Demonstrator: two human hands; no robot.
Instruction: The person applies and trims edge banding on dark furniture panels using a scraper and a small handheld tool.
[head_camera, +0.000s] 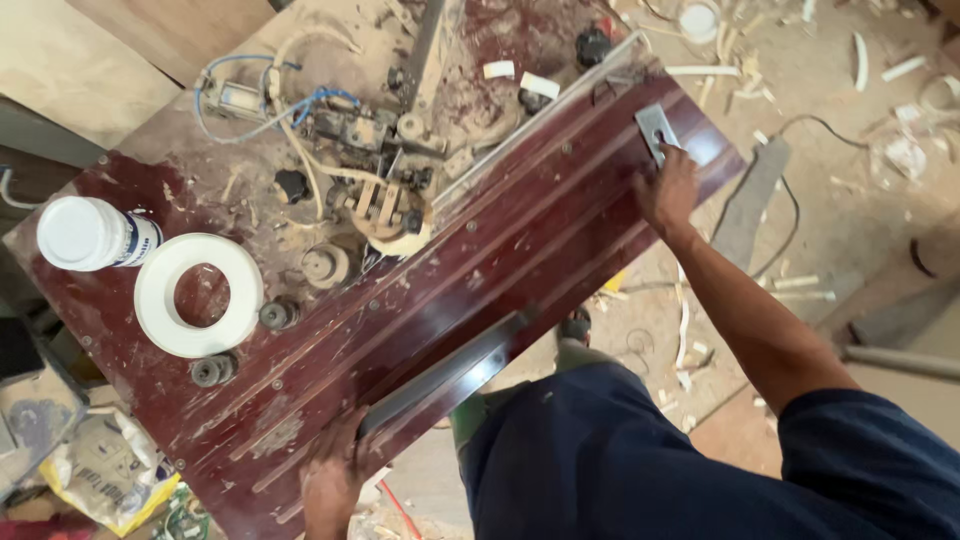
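Step in hand: both hands steady 1 long dark strip (450, 375) that lies along the near edge of the tabletop (560, 240), running from 7 o'clock up toward 1 o'clock.
Left hand (335, 470): at 7 o'clock, fingers curled over the strip's lower end, gripping it against the tabletop edge.
Right hand (668, 190): at 2 o'clock, fingers bent and pressed on a small grey metal plate (655, 128) at the tabletop's far corner; it seems to hold the plate flat, though whether it pinches it I cannot tell.
Strip: lies just inside the near edge, its lower end under the left hand, well apart from the plate.
Next move, as judged: any slide of the strip calls for keeping it parallel to the grooves in the tabletop and for even pressure from both ends.
Edges: the near edge overhangs the floor (860, 110); the strip lies close enough to it to slip off if pushed outward.
Open room: the grooved band between the 2 hands is bare.
Crowded side: toward 11 o'clock stands a dusty mechanism (370, 170) with blue hoses; at 9 o'clock a tape roll (200, 293) and a white bottle (90, 233).
Floor: littered with offcuts and a cable at 3 o'clock.
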